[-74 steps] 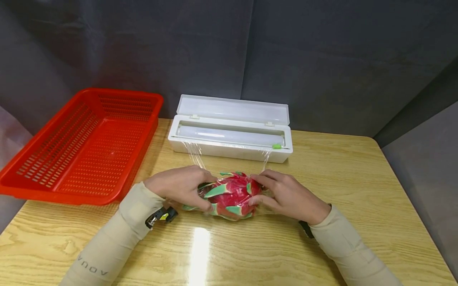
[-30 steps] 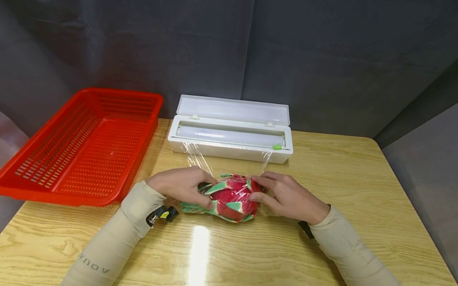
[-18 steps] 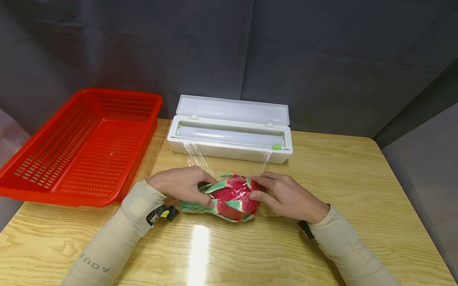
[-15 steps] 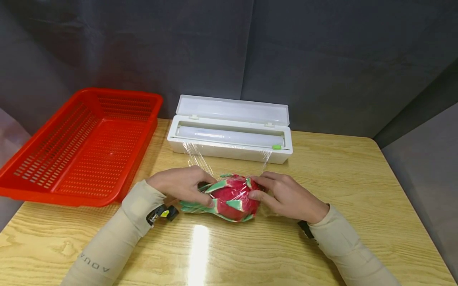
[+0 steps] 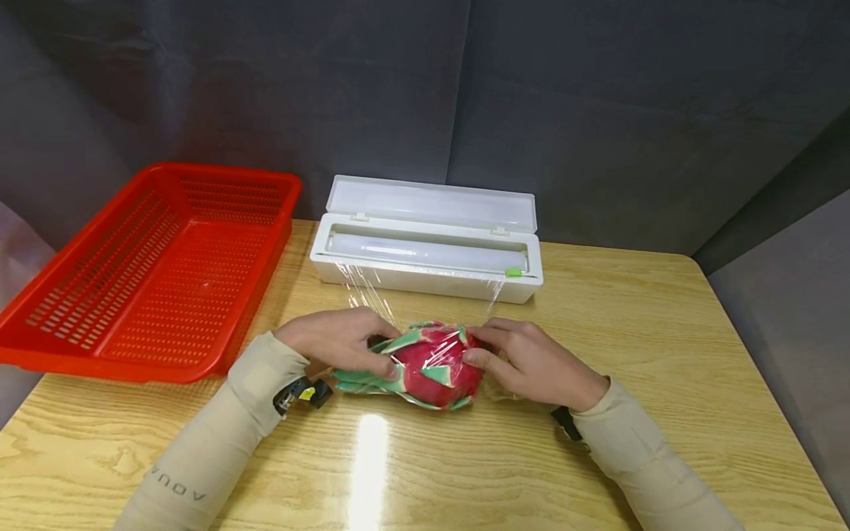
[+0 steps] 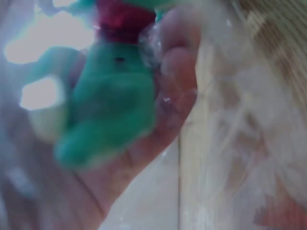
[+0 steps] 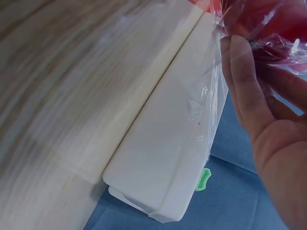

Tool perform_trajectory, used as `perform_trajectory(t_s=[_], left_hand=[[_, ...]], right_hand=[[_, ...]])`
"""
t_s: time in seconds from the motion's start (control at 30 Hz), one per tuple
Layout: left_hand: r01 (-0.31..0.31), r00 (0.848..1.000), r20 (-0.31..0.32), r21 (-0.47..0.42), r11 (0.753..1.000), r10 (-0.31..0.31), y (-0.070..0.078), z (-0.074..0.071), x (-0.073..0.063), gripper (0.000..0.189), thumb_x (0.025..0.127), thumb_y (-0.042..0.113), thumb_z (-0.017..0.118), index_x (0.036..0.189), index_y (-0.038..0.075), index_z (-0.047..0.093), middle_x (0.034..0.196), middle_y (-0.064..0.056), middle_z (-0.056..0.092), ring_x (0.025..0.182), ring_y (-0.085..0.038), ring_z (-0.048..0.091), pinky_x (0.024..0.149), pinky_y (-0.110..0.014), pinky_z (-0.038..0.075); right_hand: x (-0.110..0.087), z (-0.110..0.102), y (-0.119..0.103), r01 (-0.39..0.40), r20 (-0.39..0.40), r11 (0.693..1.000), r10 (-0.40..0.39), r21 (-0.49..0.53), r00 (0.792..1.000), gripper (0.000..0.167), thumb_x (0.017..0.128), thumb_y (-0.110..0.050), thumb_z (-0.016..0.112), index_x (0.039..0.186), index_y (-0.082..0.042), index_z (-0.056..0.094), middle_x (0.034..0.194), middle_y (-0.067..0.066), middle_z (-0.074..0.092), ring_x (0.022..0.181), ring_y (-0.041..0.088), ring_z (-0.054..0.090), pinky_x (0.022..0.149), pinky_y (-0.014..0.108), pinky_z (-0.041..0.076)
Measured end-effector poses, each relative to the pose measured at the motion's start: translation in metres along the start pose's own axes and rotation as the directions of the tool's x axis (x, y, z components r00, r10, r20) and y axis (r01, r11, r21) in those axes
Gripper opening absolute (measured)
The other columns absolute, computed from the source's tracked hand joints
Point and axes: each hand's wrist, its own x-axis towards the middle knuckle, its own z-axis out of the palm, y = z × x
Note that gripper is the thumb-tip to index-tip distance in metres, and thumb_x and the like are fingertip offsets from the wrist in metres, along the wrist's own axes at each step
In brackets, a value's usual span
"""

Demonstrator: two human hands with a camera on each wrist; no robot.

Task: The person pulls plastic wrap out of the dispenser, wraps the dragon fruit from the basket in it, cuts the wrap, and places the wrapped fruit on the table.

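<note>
A red dragon fruit (image 5: pixel 425 380) with green scales lies between my hands, covered by shiny cling film (image 5: pixel 368 291). My left hand (image 5: pixel 341 343) grips its left end, thumb on the near side; in the left wrist view the green tips (image 6: pixel 112 96) lie against the palm. At the right end, my right hand (image 5: pixel 534 365) holds the wrapped fruit between thumb and fingers. Stretched film runs from the fruit back to a white cling film dispenser box (image 5: pixel 425 282), whose lid stands open. Inside the box lies the film roll (image 5: pixel 425 252). Both hands' farther fingertips are partly hidden in the head view.
A red plastic basket (image 5: pixel 192 295) stands at the left of the wooden table (image 5: pixel 637 324). On the box's front edge at the right sits a green slide cutter (image 5: pixel 513 273). Dark curtains (image 5: pixel 598 125) hang behind and beside the table.
The dragon fruit has turned slightly between my hands since the oldest frame, and its green tips at the left show more. Both hands keep nearly the same place; basket and box have not moved.
</note>
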Motion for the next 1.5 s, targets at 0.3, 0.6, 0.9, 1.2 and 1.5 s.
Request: perform_trajectory(t_s=[0.3,0.6,0.9,1.2,1.5], left_hand=[[-0.006,1.000,0.005,0.005,1.000,0.006,-0.001,0.000,0.001,0.023,0.084,0.037,0.065,0.102,0.027,0.075,0.075,0.014,0.062,0.067,-0.002,0.052,0.059,-0.023,0.040],[0.004,1.000,0.003,-0.027,1.000,-0.004,-0.005,-0.001,-0.002,0.032,0.087,0.041,0.065,0.115,0.026,0.072,0.090,0.012,0.070,0.081,-0.006,0.061,0.075,-0.027,0.053],[0.037,0.999,-0.029,-0.147,0.989,-0.042,-0.008,0.001,-0.007,0.046,0.091,0.045,0.067,0.126,0.021,0.047,0.113,0.001,0.074,0.095,-0.014,0.067,0.087,-0.036,0.054],[0.043,0.993,-0.110,0.013,0.999,-0.041,-0.007,-0.006,-0.014,0.047,0.091,0.055,0.068,0.130,0.030,0.060,0.114,0.004,0.077,0.103,-0.011,0.073,0.095,-0.039,0.059],[0.046,0.984,-0.177,0.102,0.994,-0.028,-0.001,-0.010,-0.017,0.057,0.091,0.055,0.069,0.138,0.022,0.064,0.095,0.010,0.074,0.081,-0.006,0.064,0.072,-0.028,0.055]], right_hand=[[0.000,0.000,0.001,-0.009,0.010,1.000,0.009,0.014,1.000,0.046,0.104,-0.041,0.059,0.126,-0.002,0.072,0.111,0.001,0.075,0.091,0.005,0.066,0.084,0.029,0.062],[0.002,0.002,0.001,-0.047,0.004,0.998,0.047,0.036,0.999,0.048,0.102,-0.044,0.061,0.127,-0.004,0.072,0.111,0.000,0.076,0.092,0.006,0.066,0.083,0.029,0.061],[0.003,0.003,0.001,-0.094,0.009,0.994,0.094,0.057,0.996,0.049,0.103,-0.044,0.060,0.130,-0.004,0.070,0.113,0.001,0.076,0.093,0.007,0.066,0.088,0.034,0.062],[0.004,0.006,0.002,-0.134,-0.004,0.986,0.135,0.103,0.991,0.046,0.105,-0.041,0.058,0.132,-0.006,0.069,0.114,0.001,0.077,0.089,0.009,0.064,0.085,0.032,0.060],[0.005,0.008,0.003,-0.165,-0.006,0.979,0.167,0.123,0.986,0.047,0.105,-0.043,0.057,0.132,-0.007,0.069,0.121,0.004,0.076,0.102,0.013,0.071,0.095,0.040,0.061]])
